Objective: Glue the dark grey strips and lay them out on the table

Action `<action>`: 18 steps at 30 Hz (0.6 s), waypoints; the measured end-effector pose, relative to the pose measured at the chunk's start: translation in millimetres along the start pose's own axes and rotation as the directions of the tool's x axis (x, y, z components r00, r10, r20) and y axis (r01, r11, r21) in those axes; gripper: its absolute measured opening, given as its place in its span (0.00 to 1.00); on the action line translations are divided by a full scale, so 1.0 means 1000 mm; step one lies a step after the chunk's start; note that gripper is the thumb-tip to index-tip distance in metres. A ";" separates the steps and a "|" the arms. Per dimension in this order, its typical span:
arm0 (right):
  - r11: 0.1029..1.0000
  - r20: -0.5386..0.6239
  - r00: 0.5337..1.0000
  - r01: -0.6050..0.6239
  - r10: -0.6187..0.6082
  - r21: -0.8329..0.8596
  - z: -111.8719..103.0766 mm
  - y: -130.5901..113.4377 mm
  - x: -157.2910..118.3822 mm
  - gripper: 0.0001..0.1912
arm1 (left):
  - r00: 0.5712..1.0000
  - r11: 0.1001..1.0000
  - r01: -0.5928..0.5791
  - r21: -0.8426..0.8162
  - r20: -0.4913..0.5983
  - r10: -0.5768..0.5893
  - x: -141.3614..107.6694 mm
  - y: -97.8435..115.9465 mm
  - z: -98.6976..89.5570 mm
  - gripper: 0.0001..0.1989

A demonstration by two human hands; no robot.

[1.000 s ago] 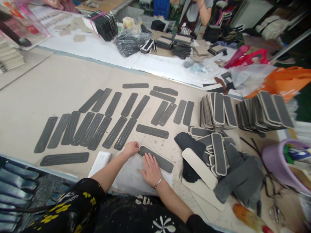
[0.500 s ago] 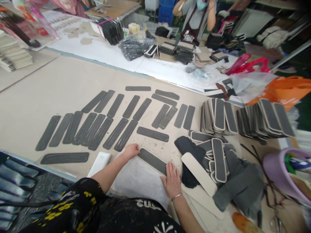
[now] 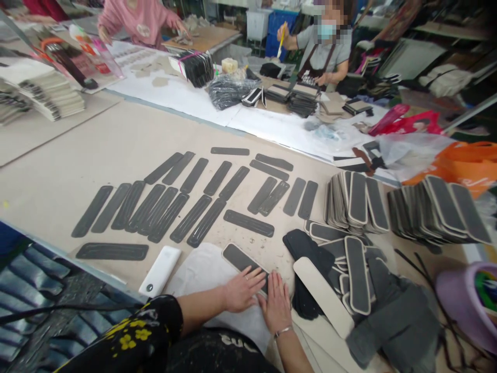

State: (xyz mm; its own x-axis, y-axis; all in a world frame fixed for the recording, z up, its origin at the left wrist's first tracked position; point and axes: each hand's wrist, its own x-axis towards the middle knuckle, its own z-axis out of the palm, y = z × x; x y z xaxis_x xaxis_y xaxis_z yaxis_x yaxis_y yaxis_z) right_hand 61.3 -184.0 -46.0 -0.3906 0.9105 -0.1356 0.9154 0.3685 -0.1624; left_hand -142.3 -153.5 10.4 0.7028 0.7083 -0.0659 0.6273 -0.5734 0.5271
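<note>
A dark grey strip with a pale border (image 3: 240, 257) lies slantwise in front of me, partly on a white sheet (image 3: 198, 267). My left hand (image 3: 244, 289) rests flat on its lower right part, fingers stretched out. Close beside it, my right hand (image 3: 276, 299) lies flat over the strip's right end, fingers extended, hiding that end. Neither hand grips anything. To the right of my hands are black pieces (image 3: 306, 280) and a cream rounded strip (image 3: 324, 298).
Several dark strips with glossy lines (image 3: 205, 223) are spread across the table. Stacks of bordered strips (image 3: 357, 199) stand at the right, near a purple bucket (image 3: 462, 300). A white phone-like device (image 3: 161, 269) lies at left. A co-worker (image 3: 324, 57) holds a brush across the table.
My left hand has let go of the strip's upper left end and moved right, flat beside my right hand. The view has tilted up, showing more of the co-workers.
</note>
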 end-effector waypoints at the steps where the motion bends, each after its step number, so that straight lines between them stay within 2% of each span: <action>1: 1.000 0.002 1.000 0.002 -0.002 -0.004 0.000 0.000 0.000 0.38 | 1.000 1.000 0.007 0.023 0.016 -0.007 0.003 -0.003 0.005 0.32; 4: 1.000 0.021 1.000 -0.006 0.006 -0.001 -0.003 -0.001 0.001 0.39 | 0.997 0.993 0.069 0.092 0.027 -0.071 0.000 -0.031 0.002 0.33; 8: 1.000 0.048 0.999 -0.018 0.017 0.024 -0.006 -0.001 0.002 0.39 | 0.983 0.967 0.179 0.181 0.015 -0.185 -0.019 -0.081 -0.023 0.33; 10: 0.999 0.054 0.998 -0.024 0.022 0.038 -0.006 -0.001 0.002 0.39 | 0.971 0.948 0.235 0.215 0.000 -0.241 -0.026 -0.098 -0.031 0.34; 12: 0.998 0.062 0.998 -0.032 0.029 0.055 -0.006 0.000 0.001 0.38 | 0.966 0.938 0.257 0.234 -0.020 -0.260 -0.030 -0.105 -0.032 0.33; 18: 0.990 0.074 0.997 -0.037 0.027 0.135 -0.021 -0.001 0.005 0.35 | 0.970 0.943 0.241 0.231 -0.095 -0.225 -0.030 -0.109 -0.022 0.33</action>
State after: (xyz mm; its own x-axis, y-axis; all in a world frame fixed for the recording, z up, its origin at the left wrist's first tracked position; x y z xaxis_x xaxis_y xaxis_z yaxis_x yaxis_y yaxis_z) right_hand 60.6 -175.6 -26.5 -0.3716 0.9038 -0.2123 0.9076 0.3056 -0.2879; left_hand -239.6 -103.1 -26.6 0.5087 0.8549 -0.1023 0.8382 -0.4646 0.2856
